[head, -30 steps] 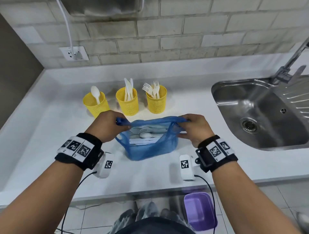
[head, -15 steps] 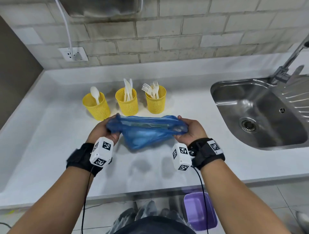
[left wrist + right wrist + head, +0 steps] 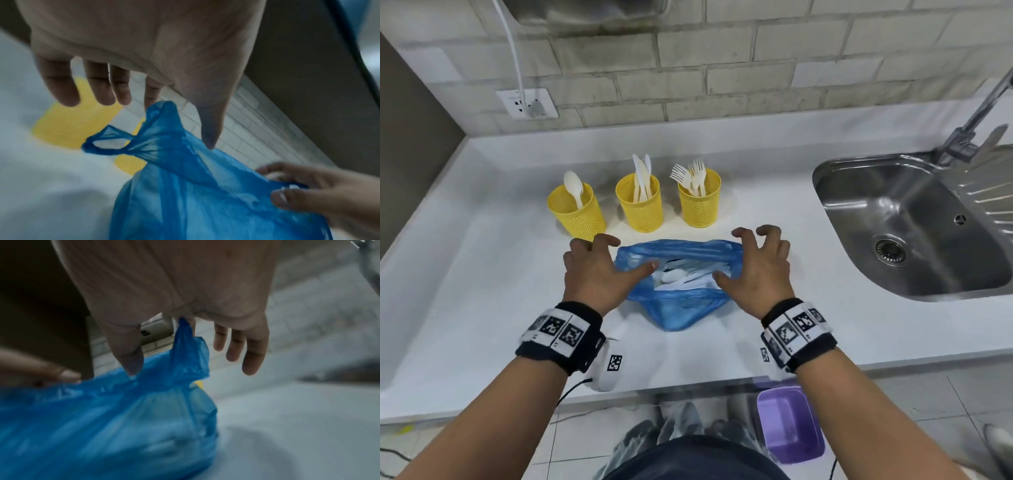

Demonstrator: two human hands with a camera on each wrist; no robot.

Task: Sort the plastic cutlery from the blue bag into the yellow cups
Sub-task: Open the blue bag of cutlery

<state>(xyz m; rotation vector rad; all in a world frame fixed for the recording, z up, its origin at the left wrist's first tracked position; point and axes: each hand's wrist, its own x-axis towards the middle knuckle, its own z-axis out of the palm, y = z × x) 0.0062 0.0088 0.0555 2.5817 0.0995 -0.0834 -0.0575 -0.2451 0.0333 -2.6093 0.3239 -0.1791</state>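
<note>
Spreading limp blue bag (image 3: pixel 681 308): left hand (image 3: pixel 594 274) and right hand (image 3: pixel 760 270) open, thumbs inside its mouth. Light, slippery cutlery (image 3: pixel 681 277); grasp handles.

We saw a thin, translucent, crinkled plastic blue bag (image 3: pixel 678 305) on the smooth matt white surface (image 3: pixel 482 291). Behind the bag stood perforated matt plastic yellow cups (image 3: pixel 642 209); right of it, a glossy brushed-metal sink (image 3: pixel 914 236).
</note>
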